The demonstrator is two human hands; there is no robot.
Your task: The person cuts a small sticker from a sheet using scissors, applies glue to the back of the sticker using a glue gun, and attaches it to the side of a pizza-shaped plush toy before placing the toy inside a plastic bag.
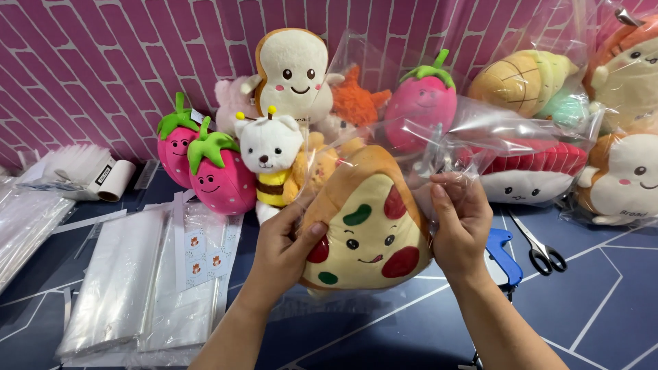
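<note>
A pizza-slice plush toy (367,226) with a smiling face sits partly inside a clear plastic bag (439,147), held up over the dark blue table. My left hand (281,250) grips the plush's left edge, thumb pressed on its front. My right hand (460,223) pinches the bag's film at the plush's right side. The bag's open end stretches up and to the right, over the toys behind.
Plush toys line the pink brick wall: two strawberries (205,164), a bee-costume bear (271,161), a toast (291,72), bagged ones at right (534,171). Flat clear bags (130,288) lie at left, scissors (545,253) and a blue tool (504,253) at right.
</note>
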